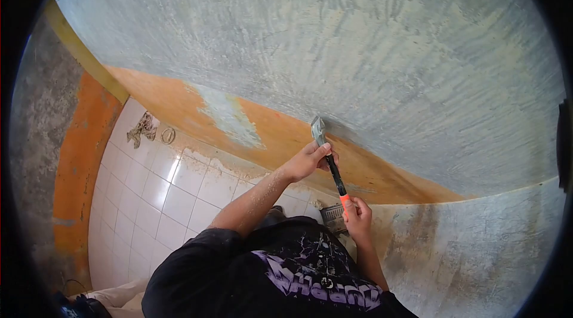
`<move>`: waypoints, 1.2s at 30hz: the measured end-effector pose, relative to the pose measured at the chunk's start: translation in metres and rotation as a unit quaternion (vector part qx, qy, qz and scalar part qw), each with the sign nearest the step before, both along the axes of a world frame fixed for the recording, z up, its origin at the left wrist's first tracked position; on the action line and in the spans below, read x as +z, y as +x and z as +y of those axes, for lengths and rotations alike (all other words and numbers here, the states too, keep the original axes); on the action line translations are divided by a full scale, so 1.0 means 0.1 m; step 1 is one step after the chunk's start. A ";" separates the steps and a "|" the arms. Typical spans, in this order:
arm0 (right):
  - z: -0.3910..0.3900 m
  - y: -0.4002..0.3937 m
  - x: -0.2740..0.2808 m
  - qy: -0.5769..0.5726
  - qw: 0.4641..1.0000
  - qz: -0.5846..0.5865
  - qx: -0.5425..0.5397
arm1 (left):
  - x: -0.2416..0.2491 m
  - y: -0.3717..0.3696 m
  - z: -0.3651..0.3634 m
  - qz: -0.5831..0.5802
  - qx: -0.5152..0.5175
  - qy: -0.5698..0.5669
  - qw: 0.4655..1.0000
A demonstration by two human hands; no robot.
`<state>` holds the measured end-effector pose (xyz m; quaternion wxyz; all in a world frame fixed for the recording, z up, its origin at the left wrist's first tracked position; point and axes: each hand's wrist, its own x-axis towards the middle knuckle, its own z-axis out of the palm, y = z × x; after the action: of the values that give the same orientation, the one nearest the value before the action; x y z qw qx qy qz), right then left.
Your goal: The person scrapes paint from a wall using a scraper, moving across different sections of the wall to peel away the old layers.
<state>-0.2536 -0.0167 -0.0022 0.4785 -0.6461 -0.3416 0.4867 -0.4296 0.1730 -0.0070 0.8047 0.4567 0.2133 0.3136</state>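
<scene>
A long-handled paint scraper [335,175] has a grey metal head, a black handle and an orange end. Its head is at the wall [358,49], near the line where grey scraped surface meets orange paint [280,133]; whether the edge touches cannot be told. My left hand [310,160] is closed around the handle just below the head, with pale dust on the forearm. Lower down, my right hand [357,216] grips the orange end. Part of the handle is hidden behind my left fingers.
White floor tiles [179,193] lie below, with scraped dust along the wall's foot. A crumpled cloth [142,129] and a small ring-shaped roll [168,135] lie near the far corner. Another wall with an orange band [80,181] stands left; a stained grey wall [465,246] stands right.
</scene>
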 end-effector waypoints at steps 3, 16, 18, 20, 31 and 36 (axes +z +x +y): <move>0.12 -0.13 -0.01 0.016 1.000 -0.002 0.005 | 0.01 -0.17 0.08 0.002 0.005 0.006 1.000; 0.19 -0.53 -0.06 0.025 0.999 -0.042 0.011 | 0.16 -0.28 -0.07 -0.085 0.152 -0.128 0.976; 0.15 -0.53 -0.06 0.016 0.999 -0.045 0.011 | 0.12 -0.15 -0.12 -0.110 0.213 -0.144 0.960; 0.18 -0.54 -0.06 0.009 1.000 -0.026 0.007 | 0.17 -0.07 -0.14 -0.130 0.214 -0.175 0.952; 0.24 -0.60 0.00 0.011 0.999 -0.007 0.030 | 0.20 -0.13 -0.07 -0.134 0.214 -0.174 0.952; 0.37 -0.82 -0.02 0.016 0.999 -0.020 0.026 | 0.18 -0.37 0.06 -0.140 0.207 -0.171 0.953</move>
<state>-0.3355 0.0208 -0.0042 0.4685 -0.6389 -0.3757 0.4808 -0.4670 0.1789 0.0110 0.8101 0.2095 0.2392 0.4926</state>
